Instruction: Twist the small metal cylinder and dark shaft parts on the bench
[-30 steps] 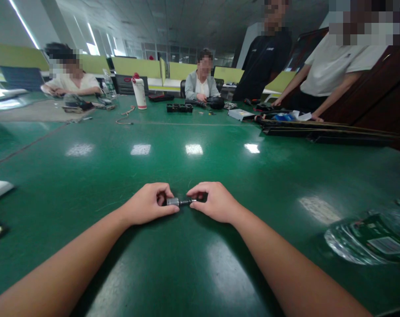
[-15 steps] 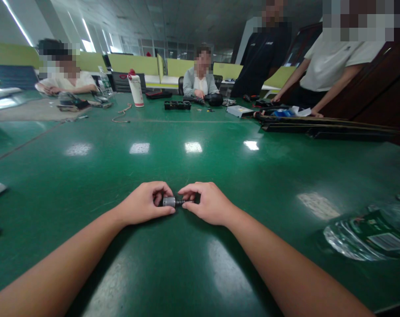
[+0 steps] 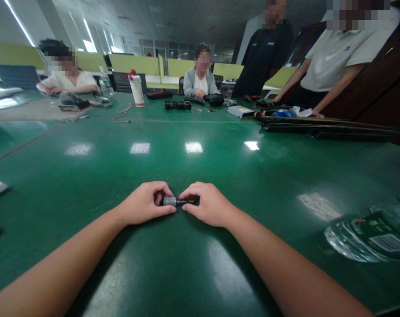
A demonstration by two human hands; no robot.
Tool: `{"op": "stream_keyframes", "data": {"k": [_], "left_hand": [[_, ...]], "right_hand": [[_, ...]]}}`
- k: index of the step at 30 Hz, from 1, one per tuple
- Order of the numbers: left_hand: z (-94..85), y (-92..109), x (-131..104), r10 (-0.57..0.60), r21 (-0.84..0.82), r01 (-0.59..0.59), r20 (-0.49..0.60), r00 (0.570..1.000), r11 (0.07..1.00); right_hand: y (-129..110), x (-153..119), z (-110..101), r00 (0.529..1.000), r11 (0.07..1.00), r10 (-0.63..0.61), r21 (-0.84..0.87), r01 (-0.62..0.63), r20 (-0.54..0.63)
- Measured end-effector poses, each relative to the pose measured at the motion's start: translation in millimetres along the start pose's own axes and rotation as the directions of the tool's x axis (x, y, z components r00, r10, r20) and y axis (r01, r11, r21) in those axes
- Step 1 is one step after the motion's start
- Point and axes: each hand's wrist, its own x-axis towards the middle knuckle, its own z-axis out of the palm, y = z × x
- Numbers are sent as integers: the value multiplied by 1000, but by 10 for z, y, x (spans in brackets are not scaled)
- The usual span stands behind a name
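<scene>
A small metal cylinder with a dark stepped shaft [image 3: 170, 201] lies level between my two hands, just over the green tabletop [image 3: 187, 167]. My left hand [image 3: 147, 202] is closed around the silver, thicker end, thumb in front and fingers behind. The dark, thin end points right, into the curve of my right hand [image 3: 208, 203]. There my right thumb and fingers are bent close on either side of the shaft. Its far tip is partly hidden by that hand.
A clear bottle with a green label [image 3: 372, 235] lies at the right. Far back stand a white tumbler [image 3: 137, 90], a black slotted block [image 3: 178, 105] and a grey box [image 3: 240, 111]. Long dark strips [image 3: 319, 127] lie far right. Several people are around the table's far side.
More of the dark shaft shows between my right thumb and fingers, and the curled fingers behind show less. My left hand keeps its grip on the silver end.
</scene>
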Motion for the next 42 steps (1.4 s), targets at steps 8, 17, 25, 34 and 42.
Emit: {"op": "stream_keyframes", "data": {"k": [8, 17, 25, 34, 42], "left_hand": [[-12, 7, -10, 1, -5, -1, 4, 1000, 1000], [-2, -12, 8, 9, -5, -9, 4, 1000, 1000], [-7, -6, 2, 22, 5, -22, -3, 1000, 1000], [0, 3, 11, 17, 11, -17, -5, 1000, 1000], [4, -12, -2, 29, -2, -29, -6, 1000, 1000]], "right_hand": [[-6, 9, 26, 1000, 999, -22, -29, 22, -2], [15, 11, 47, 999, 998, -49, -45, 48, -9], [11, 9, 40, 999, 998, -53, -46, 53, -7], [22, 2, -2, 999, 998, -35, -53, 35, -4], [28, 6, 14, 1000, 999, -12, -33, 12, -11]]}}
